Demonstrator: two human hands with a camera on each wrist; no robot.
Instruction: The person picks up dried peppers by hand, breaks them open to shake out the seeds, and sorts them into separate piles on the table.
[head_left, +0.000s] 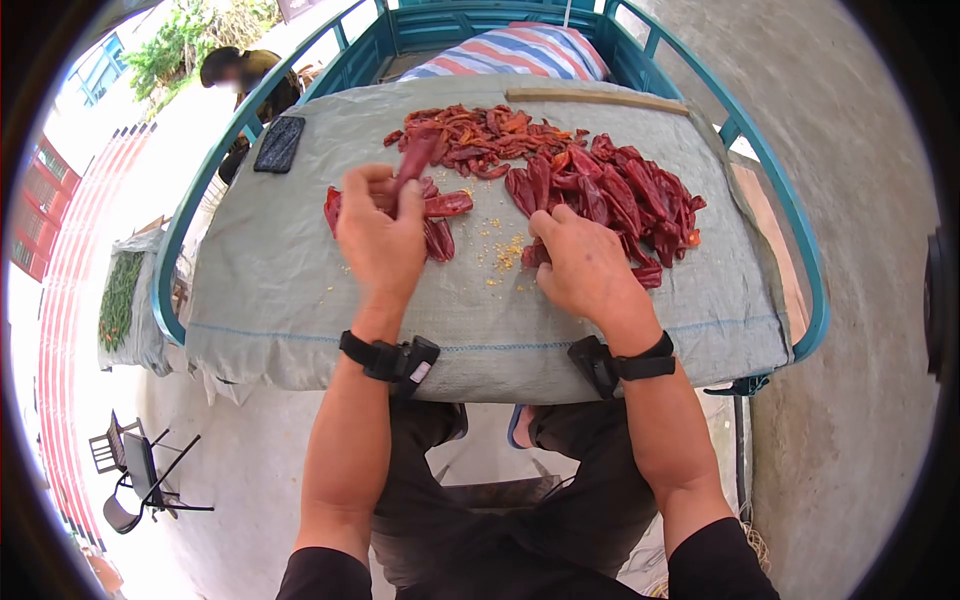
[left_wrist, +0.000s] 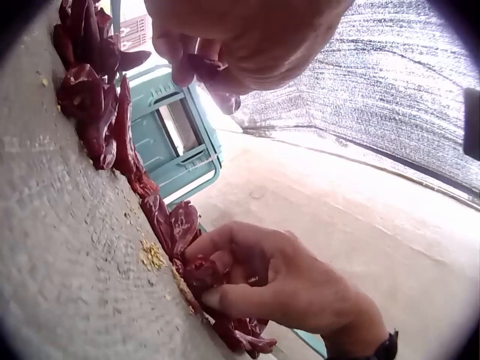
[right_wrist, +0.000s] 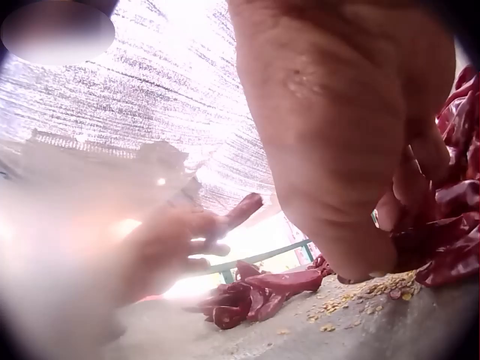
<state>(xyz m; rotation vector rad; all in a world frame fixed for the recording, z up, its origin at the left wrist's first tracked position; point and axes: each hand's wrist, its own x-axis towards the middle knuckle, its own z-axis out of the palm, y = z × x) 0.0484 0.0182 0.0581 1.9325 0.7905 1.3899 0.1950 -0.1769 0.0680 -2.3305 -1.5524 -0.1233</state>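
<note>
In the head view my left hand [head_left: 378, 240] holds a dark red dried chili pepper [head_left: 418, 155] upright between thumb and fingers, above a small group of peppers [head_left: 440, 240]. My right hand [head_left: 592, 262] is low at the near left edge of a large heap of dried red peppers [head_left: 650, 200]. Its thumb and fingers pinch a red pepper [left_wrist: 201, 274], seen best in the left wrist view. Yellow seeds [head_left: 508, 254] lie scattered on the cloth between the hands. Farther back sits a pile of thinner, orange-red pepper pieces [head_left: 490, 135].
Grey woven sheeting [head_left: 270, 260] covers the cart bed, ringed by a teal rail [head_left: 812, 280]. A wooden strip [head_left: 597, 98] lies at the back, with a striped bag [head_left: 510, 52] beyond. A dark flat object [head_left: 280, 144] lies at left; another person [head_left: 262, 78] is outside the rail.
</note>
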